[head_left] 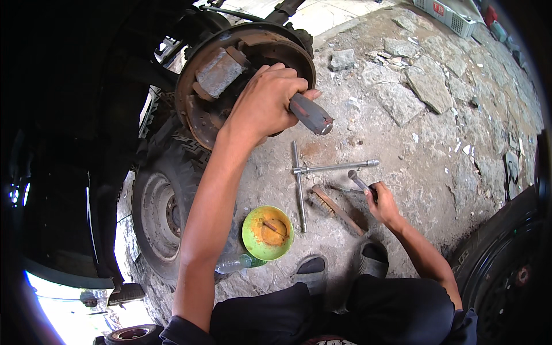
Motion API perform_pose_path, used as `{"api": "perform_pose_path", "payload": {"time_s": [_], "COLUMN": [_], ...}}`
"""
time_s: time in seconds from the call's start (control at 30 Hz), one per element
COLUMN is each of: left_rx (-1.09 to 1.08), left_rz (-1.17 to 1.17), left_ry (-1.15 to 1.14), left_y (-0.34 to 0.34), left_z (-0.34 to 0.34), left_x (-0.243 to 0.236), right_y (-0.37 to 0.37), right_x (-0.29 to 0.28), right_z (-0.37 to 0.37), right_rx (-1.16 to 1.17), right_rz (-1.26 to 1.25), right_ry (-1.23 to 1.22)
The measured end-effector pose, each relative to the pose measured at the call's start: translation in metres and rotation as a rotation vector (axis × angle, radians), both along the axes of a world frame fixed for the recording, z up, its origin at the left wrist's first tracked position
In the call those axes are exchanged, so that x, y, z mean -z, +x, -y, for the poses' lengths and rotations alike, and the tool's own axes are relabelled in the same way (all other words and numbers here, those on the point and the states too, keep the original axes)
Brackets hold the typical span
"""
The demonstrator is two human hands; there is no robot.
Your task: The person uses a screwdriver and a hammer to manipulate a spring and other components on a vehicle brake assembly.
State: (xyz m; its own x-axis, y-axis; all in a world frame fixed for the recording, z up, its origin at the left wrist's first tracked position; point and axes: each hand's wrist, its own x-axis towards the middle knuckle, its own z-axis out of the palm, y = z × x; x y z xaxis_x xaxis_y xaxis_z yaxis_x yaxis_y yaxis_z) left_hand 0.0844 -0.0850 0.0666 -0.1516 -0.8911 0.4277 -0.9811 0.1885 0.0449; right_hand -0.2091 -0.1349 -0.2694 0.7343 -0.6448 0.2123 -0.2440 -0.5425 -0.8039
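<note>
My left hand [265,102] is closed around the dark handle of a screwdriver [312,114], whose metal-capped butt points toward me. The blade is hidden behind the hand, at the rusty brake assembly [196,118] of the raised axle. A brake shoe [219,73] shows left of that hand. Lower right, above the ground, my right hand [384,204] grips what looks like a hammer [357,180], its round steel face toward the brake. Near it on the ground lie a wooden-handled wire brush [336,210] and a T-handle wrench [336,167].
A lime-green bowl [250,238] holds orange-brown liquid and a small stick-like tool. Beside it lies a clear plastic bottle [233,264]. A treaded wheel [158,213] stands left, another tyre [489,259] right. Broken stone slabs [428,89] and a white crate [445,18] lie beyond.
</note>
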Motion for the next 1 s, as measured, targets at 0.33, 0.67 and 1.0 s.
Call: {"api": "perform_pose_path", "payload": {"time_s": [0.33, 0.67, 1.0], "left_rx": [-0.016, -0.024, -0.029], "left_rz": [0.01, 0.018, 0.032], "left_ry": [0.014, -0.007, 0.002], "left_y": [0.003, 0.001, -0.001], "left_z": [0.0, 0.001, 0.004], "left_x": [0.003, 0.004, 0.004], "right_y": [0.05, 0.068, 0.071], "right_x": [-0.135, -0.166, -0.162], "right_z": [-0.033, -0.04, -0.047], "right_rx": [0.008, 0.014, 0.0], "right_rz": [0.819, 0.861, 0.81], "right_ry": [0.686, 0.811, 0.798]}}
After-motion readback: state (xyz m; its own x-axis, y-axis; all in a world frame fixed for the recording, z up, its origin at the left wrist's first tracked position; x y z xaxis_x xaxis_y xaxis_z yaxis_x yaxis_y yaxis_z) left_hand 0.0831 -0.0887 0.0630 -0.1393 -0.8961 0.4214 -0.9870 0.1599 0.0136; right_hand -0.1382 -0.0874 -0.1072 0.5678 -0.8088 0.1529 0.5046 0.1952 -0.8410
